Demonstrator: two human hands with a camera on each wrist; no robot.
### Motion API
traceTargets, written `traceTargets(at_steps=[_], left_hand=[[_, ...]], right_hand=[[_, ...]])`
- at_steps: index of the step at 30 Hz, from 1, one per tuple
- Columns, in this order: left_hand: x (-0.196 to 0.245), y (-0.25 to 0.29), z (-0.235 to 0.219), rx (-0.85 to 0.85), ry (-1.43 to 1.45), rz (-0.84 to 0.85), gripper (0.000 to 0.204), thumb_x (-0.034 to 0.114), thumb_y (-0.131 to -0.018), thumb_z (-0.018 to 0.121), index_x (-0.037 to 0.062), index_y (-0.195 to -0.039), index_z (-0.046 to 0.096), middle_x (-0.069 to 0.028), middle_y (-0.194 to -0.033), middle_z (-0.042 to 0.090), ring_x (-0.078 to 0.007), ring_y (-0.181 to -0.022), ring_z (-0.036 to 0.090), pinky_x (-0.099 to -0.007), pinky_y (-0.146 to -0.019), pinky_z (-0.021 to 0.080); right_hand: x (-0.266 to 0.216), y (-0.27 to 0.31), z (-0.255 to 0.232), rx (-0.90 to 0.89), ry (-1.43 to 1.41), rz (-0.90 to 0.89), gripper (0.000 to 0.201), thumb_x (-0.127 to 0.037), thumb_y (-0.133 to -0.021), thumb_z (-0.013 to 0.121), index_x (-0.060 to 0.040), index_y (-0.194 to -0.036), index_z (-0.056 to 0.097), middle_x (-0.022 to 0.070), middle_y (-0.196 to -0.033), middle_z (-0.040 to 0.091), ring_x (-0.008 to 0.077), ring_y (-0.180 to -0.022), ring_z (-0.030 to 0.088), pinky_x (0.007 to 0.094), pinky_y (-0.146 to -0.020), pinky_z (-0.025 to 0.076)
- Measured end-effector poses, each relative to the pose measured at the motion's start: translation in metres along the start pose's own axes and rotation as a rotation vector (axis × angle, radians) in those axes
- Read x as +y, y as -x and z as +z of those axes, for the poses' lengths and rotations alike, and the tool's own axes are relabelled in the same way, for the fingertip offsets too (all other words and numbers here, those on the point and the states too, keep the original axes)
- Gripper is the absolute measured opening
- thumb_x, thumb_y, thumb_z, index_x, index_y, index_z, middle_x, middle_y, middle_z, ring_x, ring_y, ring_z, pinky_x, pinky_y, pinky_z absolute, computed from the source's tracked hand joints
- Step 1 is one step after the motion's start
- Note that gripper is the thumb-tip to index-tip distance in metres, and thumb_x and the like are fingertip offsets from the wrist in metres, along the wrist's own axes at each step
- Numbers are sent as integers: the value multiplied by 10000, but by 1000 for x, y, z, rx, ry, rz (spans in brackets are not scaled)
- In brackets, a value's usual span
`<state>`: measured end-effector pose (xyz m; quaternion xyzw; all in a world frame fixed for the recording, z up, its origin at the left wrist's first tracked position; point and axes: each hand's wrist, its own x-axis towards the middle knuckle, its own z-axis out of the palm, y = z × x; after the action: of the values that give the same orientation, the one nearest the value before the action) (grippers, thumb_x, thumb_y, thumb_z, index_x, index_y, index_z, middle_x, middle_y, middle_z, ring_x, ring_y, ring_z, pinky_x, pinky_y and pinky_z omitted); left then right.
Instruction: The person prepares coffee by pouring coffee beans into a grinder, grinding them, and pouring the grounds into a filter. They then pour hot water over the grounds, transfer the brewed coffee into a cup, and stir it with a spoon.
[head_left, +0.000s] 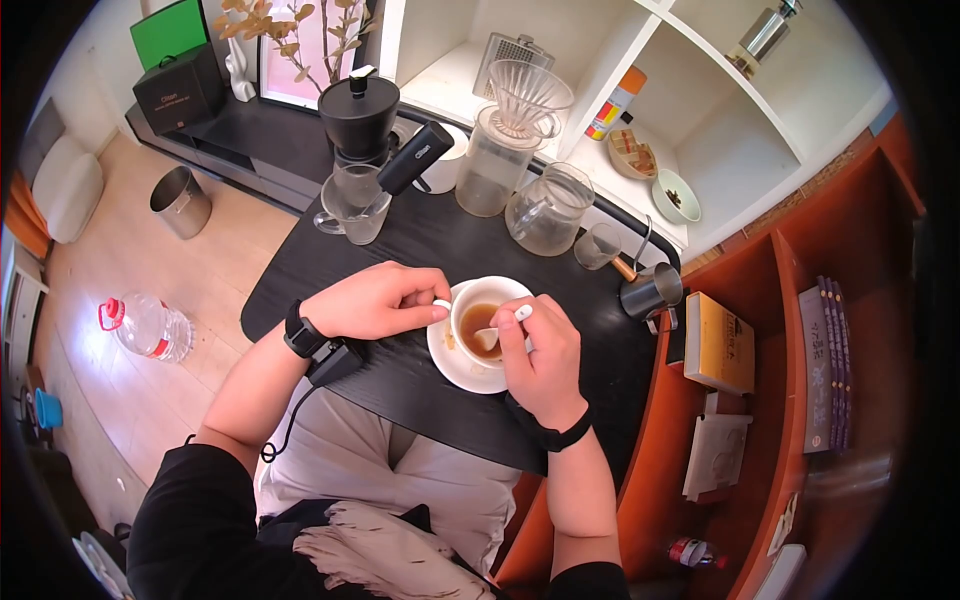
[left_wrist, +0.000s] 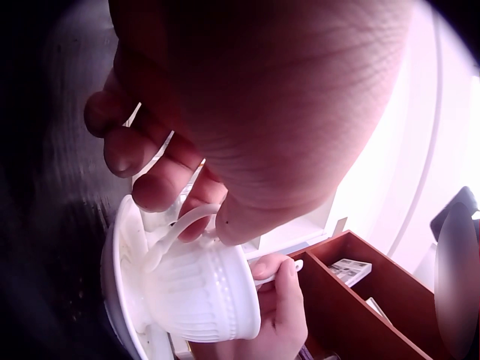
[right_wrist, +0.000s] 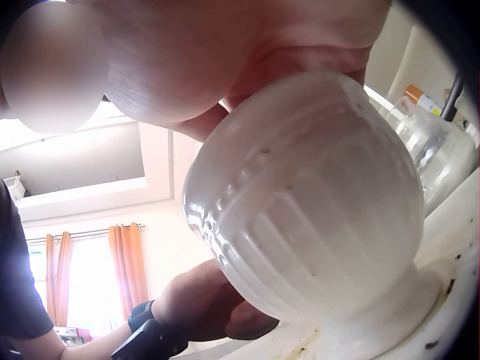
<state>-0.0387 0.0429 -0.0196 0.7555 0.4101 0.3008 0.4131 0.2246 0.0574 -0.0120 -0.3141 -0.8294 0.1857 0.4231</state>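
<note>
A white ribbed cup (left_wrist: pixel 202 292) stands on a white saucer (head_left: pixel 445 375) with brown specks, on the black table. Brown liquid (head_left: pixel 476 319) lies in the cup. My left hand (head_left: pixel 373 302) pinches the cup's handle (left_wrist: pixel 184 221) between thumb and forefinger. In my right hand (head_left: pixel 545 355) is a white spoon (head_left: pixel 487 338), pinched near the end of its handle, its bowl dipped in the liquid. The right wrist view shows the cup's side (right_wrist: pixel 315 202) close beneath the right palm.
Behind the cup stand a glass mug (head_left: pixel 355 205) with a black frother across it, a coffee grinder (head_left: pixel 358 110), a glass dripper (head_left: pixel 530 95) on a jar, and a glass server (head_left: pixel 550 210). A metal pitcher (head_left: pixel 652 292) is at the table's right edge, near a wooden bookshelf (head_left: pixel 790 300).
</note>
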Motion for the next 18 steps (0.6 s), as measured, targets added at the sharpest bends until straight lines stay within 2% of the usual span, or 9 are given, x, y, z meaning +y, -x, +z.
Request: traceTargets(at_steps=[2,5,11,13,16,17,18], left_hand=[[-1,0,0,3,6,4,171,197,-1046,678,34,-1098,663,-20,-683,588,-115,-606,496,-307,-582,394],[-1,-1,0,5,-3,-3,170,195,-1047,677,34,-1096,664,-12,-685,588,-110,-612,493,-305,-584,394],[-3,-1,1,7,13,1,168,194,-1046,677,33,-1092,667,-14,-701,601,-110,-624,500,-303,-592,397],[-3,-1,0,1,11,-12,167,193,-1048,676,32,-1089,667,-15,-707,607,-108,-631,505,-301,-597,401],[-3,-1,1,5,22,-6,168,193,-1050,675,30,-1089,666,-10,-706,605,-101,-636,504,-298,-599,401],[-3,-1,1,5,21,-6,168,193,-1050,675,30,-1089,666,-10,-706,605,-101,-636,504,-298,-599,401],[-3,-1,1,3,25,-19,169,194,-1051,674,30,-1088,666,-7,-708,604,-97,-639,504,-297,-600,402]], right_hand=[[1,0,-2,-26,30,26,128,-136,-1003,671,-54,-910,702,78,-774,681,267,-694,618,382,-670,504],[0,-2,1,59,86,42,150,-138,-1007,653,-51,-890,691,82,-774,675,278,-706,601,398,-687,492],[1,-2,-4,-14,-31,-37,132,-130,-994,662,-50,-892,690,83,-779,668,287,-733,598,408,-724,488],[3,-2,-8,11,133,-3,131,-134,-989,670,-50,-894,701,83,-806,690,282,-757,609,403,-744,486],[2,-5,-4,79,142,6,138,-121,-982,664,-51,-867,698,76,-795,683,278,-761,605,401,-748,477],[0,-6,-3,80,142,6,138,-121,-982,664,-51,-867,698,76,-795,683,278,-761,605,401,-748,477],[-3,-6,-2,41,27,-9,146,-119,-981,661,-50,-858,696,77,-784,675,279,-761,602,404,-747,471]])
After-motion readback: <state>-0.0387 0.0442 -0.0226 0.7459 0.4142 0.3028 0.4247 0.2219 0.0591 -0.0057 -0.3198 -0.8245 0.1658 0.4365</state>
